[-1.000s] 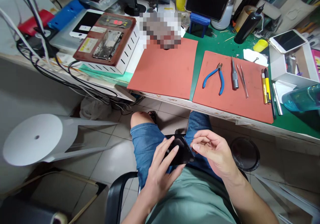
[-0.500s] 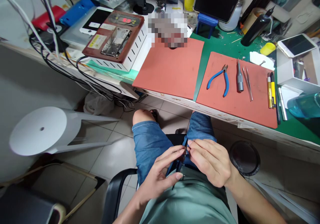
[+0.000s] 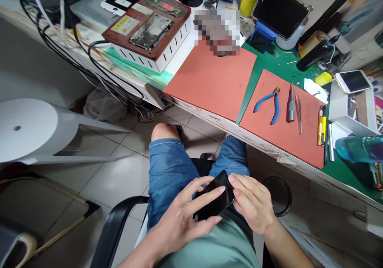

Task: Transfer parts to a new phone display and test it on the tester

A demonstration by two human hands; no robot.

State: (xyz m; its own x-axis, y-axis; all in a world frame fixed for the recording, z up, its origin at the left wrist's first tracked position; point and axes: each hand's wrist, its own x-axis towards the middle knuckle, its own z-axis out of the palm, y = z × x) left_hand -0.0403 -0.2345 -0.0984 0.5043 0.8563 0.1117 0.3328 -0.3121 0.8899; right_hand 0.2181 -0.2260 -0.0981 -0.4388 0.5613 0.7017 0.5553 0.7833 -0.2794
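A black smartphone (image 3: 214, 202) is over my lap, its dark glossy face tilted up. My left hand (image 3: 191, 204) grips it, index finger lying across the face and thumb along the lower edge. My right hand (image 3: 253, 200) has its fingers pressed together at the phone's right end; the thumb is hidden beneath. On the right orange mat (image 3: 284, 140) lie blue-handled side cutters (image 3: 274, 106), a grey precision screwdriver (image 3: 291, 104) and metal tweezers (image 3: 299, 114).
Another orange mat (image 3: 212, 84) lies on the bench in front of me. A brown-topped heating unit (image 3: 146, 28) stands left of it. A blue bottle (image 3: 360, 148), several pens and a white box (image 3: 339, 104) are at right. A white stool (image 3: 26, 130) stands on the floor.
The phone has turned from edge-on to face-up. My left index finger now lies across its face, while my right hand remains at its end. The view has shifted slightly.
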